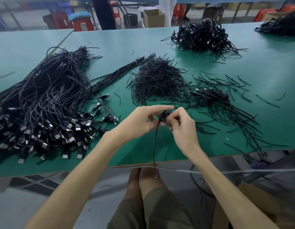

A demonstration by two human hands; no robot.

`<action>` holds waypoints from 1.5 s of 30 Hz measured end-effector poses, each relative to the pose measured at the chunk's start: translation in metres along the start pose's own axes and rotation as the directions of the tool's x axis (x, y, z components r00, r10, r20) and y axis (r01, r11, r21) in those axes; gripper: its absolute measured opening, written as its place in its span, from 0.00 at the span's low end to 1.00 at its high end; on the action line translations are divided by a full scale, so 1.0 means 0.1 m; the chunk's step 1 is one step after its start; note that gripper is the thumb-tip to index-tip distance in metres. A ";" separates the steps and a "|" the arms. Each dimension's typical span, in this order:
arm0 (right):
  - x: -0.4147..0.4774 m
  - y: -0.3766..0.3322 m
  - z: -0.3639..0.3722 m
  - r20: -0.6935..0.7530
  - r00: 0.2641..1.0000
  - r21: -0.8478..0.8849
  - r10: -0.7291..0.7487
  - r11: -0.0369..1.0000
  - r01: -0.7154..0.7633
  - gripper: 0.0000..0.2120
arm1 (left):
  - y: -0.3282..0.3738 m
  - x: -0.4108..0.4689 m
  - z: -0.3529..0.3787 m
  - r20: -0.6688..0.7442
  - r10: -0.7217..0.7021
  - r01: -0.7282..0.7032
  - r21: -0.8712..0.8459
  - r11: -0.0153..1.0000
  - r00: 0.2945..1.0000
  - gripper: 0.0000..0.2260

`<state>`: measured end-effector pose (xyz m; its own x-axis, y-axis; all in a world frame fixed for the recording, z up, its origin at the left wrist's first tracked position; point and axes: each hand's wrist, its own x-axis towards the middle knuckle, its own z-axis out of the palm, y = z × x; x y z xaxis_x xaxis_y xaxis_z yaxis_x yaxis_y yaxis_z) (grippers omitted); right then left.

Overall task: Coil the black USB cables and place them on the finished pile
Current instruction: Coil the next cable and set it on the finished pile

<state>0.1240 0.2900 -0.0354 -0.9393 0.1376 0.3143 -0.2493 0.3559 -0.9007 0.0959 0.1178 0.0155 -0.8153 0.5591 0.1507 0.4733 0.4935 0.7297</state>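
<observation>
no legible text, labels or numbers anywhere, cardboard box (154, 19) faces blurred (nothing readable on them)

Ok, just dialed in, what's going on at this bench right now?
A person is working one black USB cable above the green table. The left hand and right hand both pinch its small bunched coil, while its tail hangs past the near edge. A heap of uncoiled cables lies at left, short ties in the middle, bundled cables at right. This one is not yet on a pile.
</observation>
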 end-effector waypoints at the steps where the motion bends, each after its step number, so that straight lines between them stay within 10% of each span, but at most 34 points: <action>1: 0.00 0.00 0.00 0.012 1.000 -0.007 -0.007 1.000 0.007 0.13 | -0.01 0.00 0.01 -0.013 0.018 -0.018 0.052 0.998 1.000 0.26; 10: -0.05 -0.08 0.02 -0.027 0.987 -0.059 -0.160 0.986 0.158 0.12 | 0.06 -0.08 -0.03 -0.076 0.102 -0.058 0.441 0.896 0.992 0.08; 19: -0.09 -0.04 0.03 -0.019 0.970 -0.142 -0.242 0.961 0.237 0.10 | 0.14 -0.04 0.00 0.000 -0.204 0.202 -0.117 0.972 0.979 0.12; 30: -0.11 -0.05 0.06 0.000 0.951 -0.140 -0.308 0.942 0.305 0.13 | 0.10 -0.19 -0.21 0.202 0.015 0.036 -0.248 0.968 0.979 0.27; 34: -0.10 -0.02 0.05 0.014 0.951 -0.124 -0.310 0.943 0.309 0.13 | 0.07 -0.20 -0.24 0.227 0.012 0.026 -0.160 0.987 0.974 0.34; 40: -0.11 0.01 0.07 0.025 0.940 -0.179 -0.339 0.924 0.338 0.14 | 0.07 -0.17 -0.17 0.031 -0.104 0.099 0.130 0.987 0.994 0.17; 45: -0.11 -0.02 0.05 -0.025 0.930 -0.216 -0.367 0.910 0.354 0.13 | 0.24 -0.16 -0.11 -0.037 -0.111 0.113 0.543 0.832 0.993 0.19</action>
<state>0.1339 0.2836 -0.0388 -0.7759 0.0202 0.6306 -0.5082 0.5722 -0.6436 0.1165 0.1135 0.0380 -0.8747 0.4756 0.0933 0.4825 0.8358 0.2620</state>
